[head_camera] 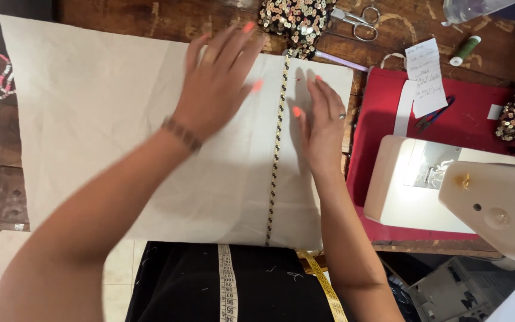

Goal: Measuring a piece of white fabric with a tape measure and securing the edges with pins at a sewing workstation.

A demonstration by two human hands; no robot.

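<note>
A large beige fabric sheet (90,119) lies spread over a wooden table (120,18). A narrow sequin trim strip (275,155) runs from its far edge to its near edge. My left hand (219,80) lies flat on the cloth just left of the trim, fingers spread. To the right of the trim, my right hand (323,122) presses flat on the fabric, with a ring on one finger. A small red pin head (298,79) shows near the far end of the trim. Neither hand holds anything.
A cream sewing machine (448,191) stands at the right on red cloth (472,119). Scissors (356,21), a sequin bundle (296,21), a green thread spool (465,50) and paper notes (424,74) lie at the back. A measuring tape (227,283) hangs down my front.
</note>
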